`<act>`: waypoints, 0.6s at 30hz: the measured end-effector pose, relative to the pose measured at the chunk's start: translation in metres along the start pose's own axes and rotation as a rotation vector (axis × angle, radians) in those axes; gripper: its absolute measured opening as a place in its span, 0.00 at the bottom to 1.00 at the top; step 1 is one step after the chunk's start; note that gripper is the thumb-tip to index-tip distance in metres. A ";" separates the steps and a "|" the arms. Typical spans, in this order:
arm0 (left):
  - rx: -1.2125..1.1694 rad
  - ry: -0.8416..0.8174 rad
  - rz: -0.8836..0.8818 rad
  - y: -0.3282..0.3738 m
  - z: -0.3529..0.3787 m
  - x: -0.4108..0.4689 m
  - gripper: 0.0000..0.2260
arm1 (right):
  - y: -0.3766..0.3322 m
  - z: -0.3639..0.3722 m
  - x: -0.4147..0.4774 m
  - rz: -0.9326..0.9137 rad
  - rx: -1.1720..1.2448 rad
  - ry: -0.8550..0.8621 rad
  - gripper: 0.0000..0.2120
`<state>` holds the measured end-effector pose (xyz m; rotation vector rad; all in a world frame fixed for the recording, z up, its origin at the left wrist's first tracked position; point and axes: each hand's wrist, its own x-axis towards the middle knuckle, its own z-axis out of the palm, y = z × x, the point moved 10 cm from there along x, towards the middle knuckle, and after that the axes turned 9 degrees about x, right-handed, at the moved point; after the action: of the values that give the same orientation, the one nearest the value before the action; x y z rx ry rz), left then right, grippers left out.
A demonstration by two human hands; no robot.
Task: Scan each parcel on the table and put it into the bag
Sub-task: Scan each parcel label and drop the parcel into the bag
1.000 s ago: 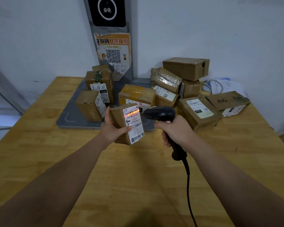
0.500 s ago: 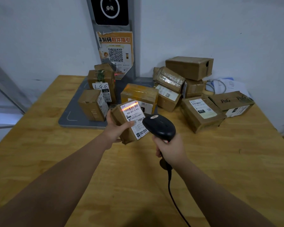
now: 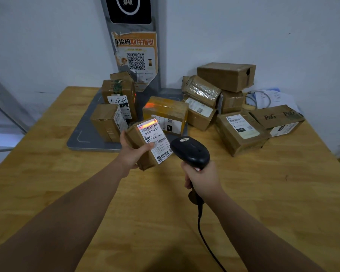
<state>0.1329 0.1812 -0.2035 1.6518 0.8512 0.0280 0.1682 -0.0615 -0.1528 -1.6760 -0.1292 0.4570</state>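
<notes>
My left hand (image 3: 131,152) grips a small brown parcel (image 3: 145,154) above the table, its white label tilted up toward me. A red scan line glows across the barcode at the label's top. My right hand (image 3: 201,176) holds a black corded scanner (image 3: 189,150) by its handle, just right of the parcel, its head aimed at the label. Several more cardboard parcels (image 3: 241,132) lie in a heap at the back of the wooden table (image 3: 263,193). No bag is in view.
A grey scan pad (image 3: 82,138) at the back left carries several upright parcels. Behind it a grey post (image 3: 130,46) with an orange QR poster stands against the wall. Papers and a cable (image 3: 269,98) lie at the back right. The scanner's cord trails toward me.
The scanner has drawn back toward me and turned upright, so its head faces the label. The red line has climbed from mid-label to the top barcode. The parcel tilted slightly.
</notes>
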 end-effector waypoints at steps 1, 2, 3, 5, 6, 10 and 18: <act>-0.005 0.002 0.001 0.000 0.000 0.000 0.52 | -0.001 0.000 -0.001 -0.003 -0.004 -0.001 0.14; -0.008 0.005 0.002 0.000 0.000 0.000 0.52 | -0.001 0.000 -0.002 -0.005 -0.006 -0.004 0.14; -0.009 0.007 0.004 0.000 0.000 0.001 0.52 | -0.001 0.000 -0.003 -0.005 -0.005 -0.007 0.14; -0.011 0.005 0.008 0.001 0.001 0.001 0.52 | 0.001 0.000 -0.004 0.008 0.000 -0.012 0.14; -0.012 0.004 0.009 0.001 0.001 0.001 0.52 | 0.002 0.000 -0.004 0.016 0.005 -0.012 0.14; -0.007 0.008 0.010 -0.001 0.000 0.003 0.52 | 0.004 -0.003 -0.004 0.029 0.018 -0.004 0.14; 0.157 0.085 0.136 0.010 -0.009 -0.004 0.59 | -0.002 -0.005 -0.005 0.045 -0.032 -0.020 0.13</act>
<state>0.1303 0.1866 -0.1908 1.8655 0.8198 0.1295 0.1658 -0.0678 -0.1490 -1.7086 -0.1140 0.5084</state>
